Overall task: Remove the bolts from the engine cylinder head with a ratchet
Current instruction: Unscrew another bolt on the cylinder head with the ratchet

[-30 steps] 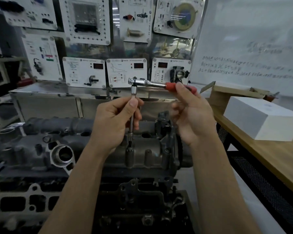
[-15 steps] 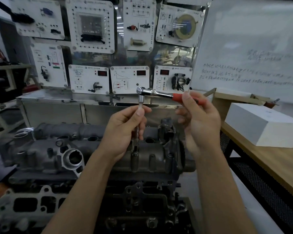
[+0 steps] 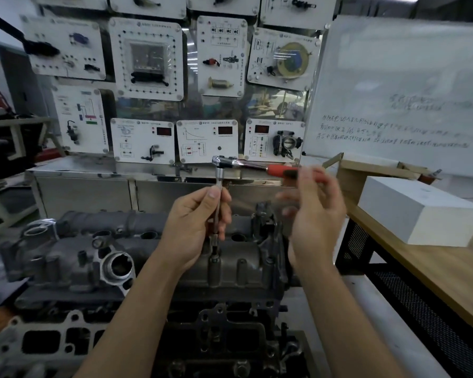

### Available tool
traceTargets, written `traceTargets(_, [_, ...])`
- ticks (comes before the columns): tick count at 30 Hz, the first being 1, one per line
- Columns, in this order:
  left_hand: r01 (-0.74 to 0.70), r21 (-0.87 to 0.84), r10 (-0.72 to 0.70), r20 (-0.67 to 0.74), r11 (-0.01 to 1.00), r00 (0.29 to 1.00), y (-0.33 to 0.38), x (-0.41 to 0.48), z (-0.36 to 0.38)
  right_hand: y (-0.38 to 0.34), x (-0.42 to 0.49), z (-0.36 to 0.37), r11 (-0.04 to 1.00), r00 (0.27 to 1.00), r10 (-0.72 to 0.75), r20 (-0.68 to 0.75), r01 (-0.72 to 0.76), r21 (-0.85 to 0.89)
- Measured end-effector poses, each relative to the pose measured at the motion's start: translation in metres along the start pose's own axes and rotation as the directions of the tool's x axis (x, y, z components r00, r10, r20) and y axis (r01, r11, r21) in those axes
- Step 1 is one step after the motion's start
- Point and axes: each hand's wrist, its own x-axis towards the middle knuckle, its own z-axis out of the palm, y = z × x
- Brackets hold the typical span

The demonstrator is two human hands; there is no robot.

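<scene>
A dark grey engine cylinder head [image 3: 153,257] lies across the middle of the view. A ratchet stands over it, with its chrome head [image 3: 220,160] on top and its red handle [image 3: 280,169] pointing right. A thin extension bar [image 3: 219,178] runs down to a socket [image 3: 215,241], which sits on a bolt [image 3: 215,259] at the head's near right side. My left hand [image 3: 191,230] pinches the bar between thumb and fingers. My right hand [image 3: 317,222] is motion-blurred, with its fingertips curled at the end of the red handle.
The engine block [image 3: 224,336] sits below the cylinder head. To the right, a wooden bench [image 3: 434,271] carries a white box [image 3: 421,214]. A panel of white training boards [image 3: 206,140] and a whiteboard [image 3: 399,99] stand behind the engine.
The view has tilted, so the engine sits lower in frame. The ratchet stays on the same bolt and my left hand stays on the bar. My right hand is now blurred at the handle.
</scene>
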Motion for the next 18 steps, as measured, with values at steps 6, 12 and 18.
traceTargets(6, [-0.018, 0.045, 0.017, 0.007, 0.999, 1.0, 0.001, -0.003, 0.001, -0.026, -0.055, 0.013, 0.797, 0.797, -0.598, 0.08, 0.602, -0.039])
traceTargets(12, [-0.009, -0.02, 0.008, -0.028, 1.0, 1.0, -0.003, -0.003, -0.002, -0.02, -0.039, 0.019, 0.737, 0.739, -0.658, 0.144, 0.671, -0.08])
traceTargets(18, [0.052, -0.111, -0.041, 0.1, 0.992, 0.994, -0.005, 0.001, -0.004, 0.008, 0.038, 0.012, 0.948, 0.995, 0.095, 0.027, -0.082, -0.306])
